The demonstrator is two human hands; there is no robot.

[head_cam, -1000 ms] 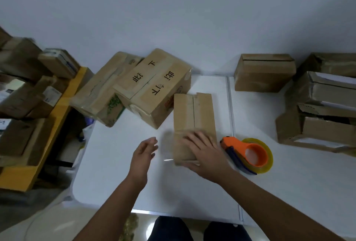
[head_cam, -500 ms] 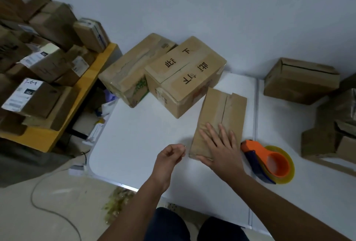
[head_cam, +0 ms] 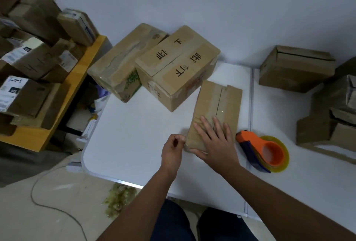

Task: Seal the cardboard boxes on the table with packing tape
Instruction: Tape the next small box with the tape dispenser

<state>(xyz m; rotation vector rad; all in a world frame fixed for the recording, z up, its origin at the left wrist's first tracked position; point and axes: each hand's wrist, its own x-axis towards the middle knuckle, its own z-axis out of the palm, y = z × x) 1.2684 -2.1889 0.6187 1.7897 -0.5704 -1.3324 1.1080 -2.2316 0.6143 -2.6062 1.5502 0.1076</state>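
Two hands are now at the near end of the small box [head_cam: 215,117], where a second ago only one was. The left hand [head_cam: 172,149] was open and apart from the box then; now it has come close to the near left corner, its fingers curled together. A thin clear strip of tape seems to shine at its fingertips, so I judge this grip is pinching the loose tape end against the corner, but the strip is too faint to be sure. The right hand [head_cam: 215,140] stays flat on top of the box, fingers straight and spread, thumb over the near edge, pressing and not grasping.

For the task this means the tape along the middle seam is probably laid, and what remains on this box is to fold the end down and smooth it.

Both forearms reach forward from the body, the left wrist bent inward toward the box. The box lies on the white surface [head_cam: 134,134], just in front of a bigger box with writing [head_cam: 177,67]. The tape dispenser [head_cam: 264,150] lies just to the right, untouched.
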